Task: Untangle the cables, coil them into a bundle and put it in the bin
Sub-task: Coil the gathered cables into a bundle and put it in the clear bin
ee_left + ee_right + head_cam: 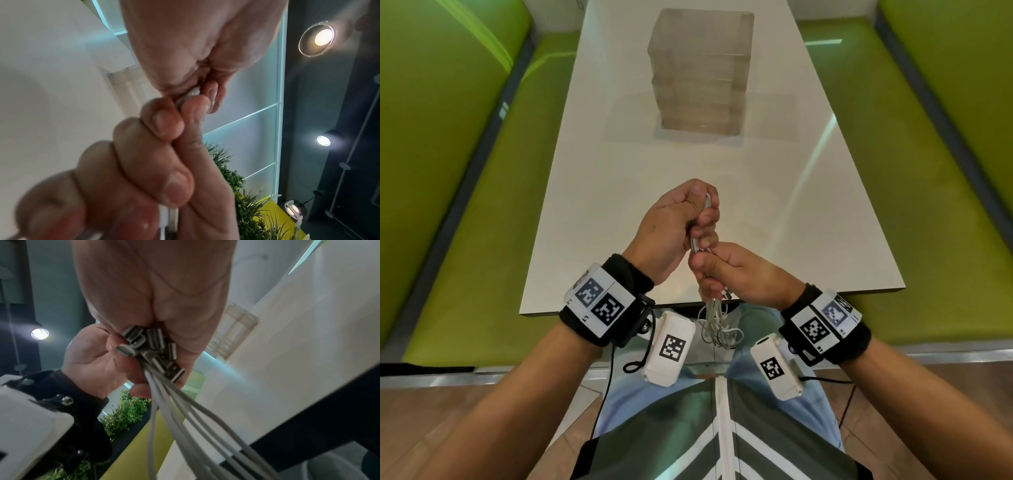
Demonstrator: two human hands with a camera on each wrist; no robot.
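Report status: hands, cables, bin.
Left hand and right hand both grip the grey-white cables, loose ends dangling below the white table edge. Clear plastic bin upright, far along table. Path unobstructed.

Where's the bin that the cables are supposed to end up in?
In the head view the clear bin stands on the white table, centred at its far end, well beyond both hands, which hold the cables at the near edge.
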